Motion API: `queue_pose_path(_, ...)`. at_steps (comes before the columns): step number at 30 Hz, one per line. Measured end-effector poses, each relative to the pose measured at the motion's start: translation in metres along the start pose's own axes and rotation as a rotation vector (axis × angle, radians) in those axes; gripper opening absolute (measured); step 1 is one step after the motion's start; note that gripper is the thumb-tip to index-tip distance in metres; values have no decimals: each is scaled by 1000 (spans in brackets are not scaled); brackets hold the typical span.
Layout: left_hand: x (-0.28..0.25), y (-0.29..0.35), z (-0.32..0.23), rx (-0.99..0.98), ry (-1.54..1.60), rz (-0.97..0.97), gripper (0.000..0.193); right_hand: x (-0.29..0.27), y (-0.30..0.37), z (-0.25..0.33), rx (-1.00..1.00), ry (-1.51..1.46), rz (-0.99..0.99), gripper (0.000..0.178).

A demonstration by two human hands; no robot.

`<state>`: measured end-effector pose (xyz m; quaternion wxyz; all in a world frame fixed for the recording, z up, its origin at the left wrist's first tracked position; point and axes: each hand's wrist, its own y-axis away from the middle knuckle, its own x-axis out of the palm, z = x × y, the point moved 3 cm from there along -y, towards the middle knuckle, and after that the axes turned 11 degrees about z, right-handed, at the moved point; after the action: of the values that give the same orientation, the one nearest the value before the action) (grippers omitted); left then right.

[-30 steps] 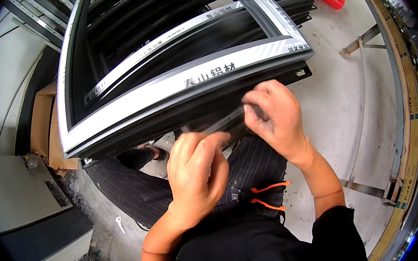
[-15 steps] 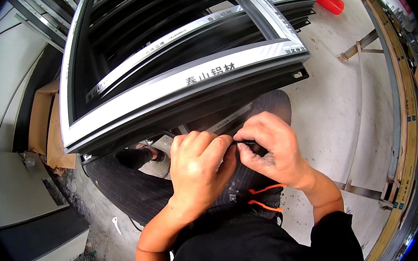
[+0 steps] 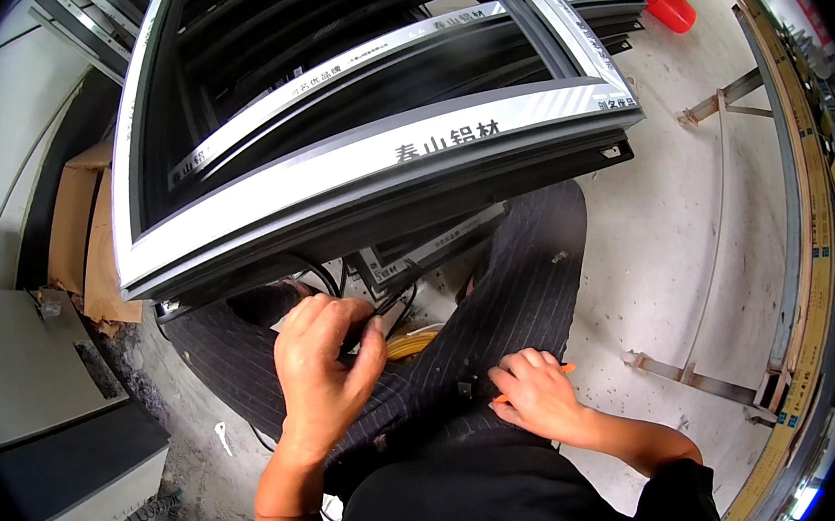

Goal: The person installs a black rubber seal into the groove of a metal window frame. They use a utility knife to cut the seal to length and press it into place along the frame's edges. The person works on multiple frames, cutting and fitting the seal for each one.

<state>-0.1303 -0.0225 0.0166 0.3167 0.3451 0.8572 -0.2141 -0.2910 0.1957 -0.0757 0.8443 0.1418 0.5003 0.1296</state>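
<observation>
My left hand [image 3: 329,359] is raised over my lap below the frame's near edge, with fingers curled and thumb close to them. Something small and dark shows by its fingertips, too unclear to name. Down at the right side of my lap, my right hand [image 3: 539,394] closes over an orange-handled tool [image 3: 568,368]; only bits of its orange handles show, and its working end is hidden. In front of me lies a large black window frame [image 3: 369,170] with white protective film along its bars, on top of other dark frames.
Under the frame are black cables [image 3: 323,275] and a yellow coil [image 3: 411,345]. To the left stand a cardboard box [image 3: 83,232] and a grey cabinet [image 3: 31,368]. A red bucket [image 3: 669,3] sits far right, near a metal stand [image 3: 695,374] and long yellowish profiles [image 3: 819,252].
My hands, together at their fingertips before, have parted. The left has shifted left and slightly down; the right has dropped to the orange handles at my lap.
</observation>
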Motion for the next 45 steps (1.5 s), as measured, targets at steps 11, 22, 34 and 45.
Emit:
queue_pose_path(11,9,9,13,-142,211,99,8,-27,-25,-27,39,-349,11,31)
queue_pose_path(22,14,4,11,-113,178,103,10,-23,-36,-7,18,-225,200,36)
queue_pose_path(34,13,3,6,-153,174,155,11,-25,-39,26,-196,-1951,691,70)
queue_pose_path(45,-1,0,-8,-82,192,194,9,-46,-78,32,-207,-986,204,34)
